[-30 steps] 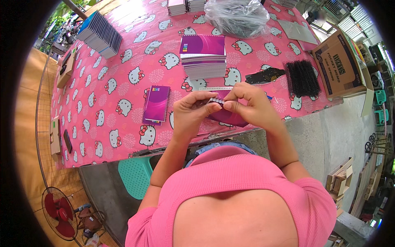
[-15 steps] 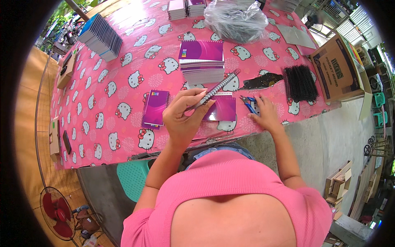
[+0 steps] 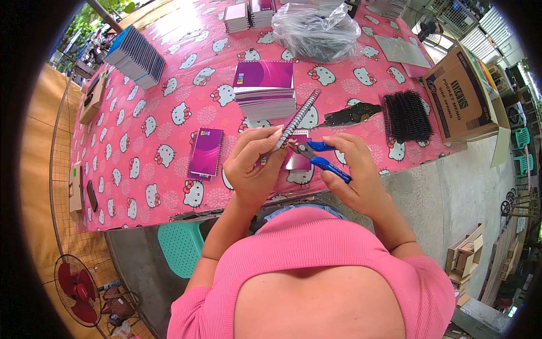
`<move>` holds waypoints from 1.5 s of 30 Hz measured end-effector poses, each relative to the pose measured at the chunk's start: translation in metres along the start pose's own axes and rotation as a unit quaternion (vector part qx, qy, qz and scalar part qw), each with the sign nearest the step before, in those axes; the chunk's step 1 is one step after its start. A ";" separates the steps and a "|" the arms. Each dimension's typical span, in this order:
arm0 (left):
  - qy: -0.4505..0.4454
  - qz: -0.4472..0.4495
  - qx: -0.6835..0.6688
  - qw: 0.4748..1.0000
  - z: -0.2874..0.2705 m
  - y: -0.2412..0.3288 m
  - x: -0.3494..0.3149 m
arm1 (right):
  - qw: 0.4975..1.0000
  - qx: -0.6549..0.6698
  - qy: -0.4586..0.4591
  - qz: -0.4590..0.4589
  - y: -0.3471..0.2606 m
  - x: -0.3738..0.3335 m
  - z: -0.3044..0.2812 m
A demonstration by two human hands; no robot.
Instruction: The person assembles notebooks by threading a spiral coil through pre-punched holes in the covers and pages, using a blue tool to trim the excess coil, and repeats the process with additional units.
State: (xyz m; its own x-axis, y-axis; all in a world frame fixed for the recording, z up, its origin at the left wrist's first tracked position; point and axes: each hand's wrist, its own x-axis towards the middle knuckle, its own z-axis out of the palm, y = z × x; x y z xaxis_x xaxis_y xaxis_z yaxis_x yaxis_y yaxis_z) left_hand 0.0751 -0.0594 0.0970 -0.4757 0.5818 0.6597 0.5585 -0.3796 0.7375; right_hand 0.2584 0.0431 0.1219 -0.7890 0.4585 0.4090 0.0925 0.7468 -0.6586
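Left hand: raised over the near edge of the worktop, fingers clenched around a small spiral notebook held edge-on; its wire spine runs up and away from the fingers.
Right hand: closed around the blue handles of pliers, whose tips point left and meet the lower end of the notebook's spine, just beside the left fingertips.
Notebook: in the air between the two hands, tilted, not resting on anything.
Purple sheet: lies on the worktop directly under the hands, partly hidden by them.
Single purple notebook: flat on the worktop, left of the left hand, apart from it.
Stack: purple-covered notebooks piled beyond the hands.
Black coils: a bunch of binding wires to the right, beside a cardboard box.
Plastic bag: clear, bunched, at the far side.
Worktop: covered with a pink cartoon-cat cloth.
Stool: teal, under the near edge.
Fan: red, on the floor at lower left.
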 end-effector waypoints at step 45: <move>-0.325 -0.293 -0.282 0.854 -0.078 -0.031 0.040 | 0.997 0.007 -0.076 0.010 -0.006 0.045 0.039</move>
State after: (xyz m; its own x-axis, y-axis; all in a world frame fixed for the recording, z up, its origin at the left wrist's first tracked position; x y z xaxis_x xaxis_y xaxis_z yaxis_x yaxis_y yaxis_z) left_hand -0.0139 -0.0804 0.1114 0.0189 0.9974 0.0697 -0.1488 -0.0662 0.9867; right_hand 0.1984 0.0403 0.1199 -0.8697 0.3944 0.2966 0.1018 0.7314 -0.6743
